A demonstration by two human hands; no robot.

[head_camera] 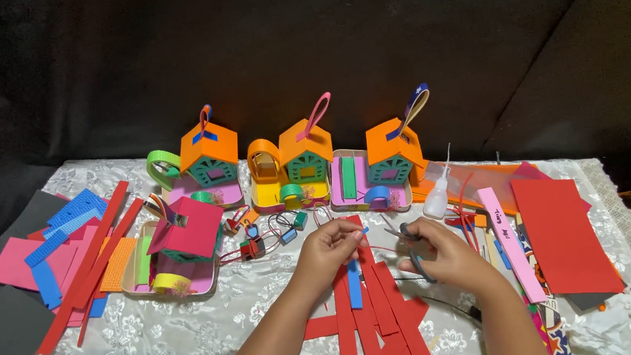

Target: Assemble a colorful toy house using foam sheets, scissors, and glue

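Left hand: your left hand point(327, 249) pinches a thin red wire point(367, 246) by its blue tip.
Right hand: your right hand point(436, 254) grips grey scissors point(411, 251), blades at that wire.
Progress: 4 foam houses point(306, 155) stand assembled beyond your hands; red strips point(376, 302) beneath lie unused.
Room: clutter left and right; bare cloth point(193, 340) nearer you.

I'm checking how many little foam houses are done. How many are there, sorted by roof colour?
Orange-roofed houses: 3
Pink-roofed houses: 1
Total: 4
The left hand pinches a thin strip; the right hand holds scissors.
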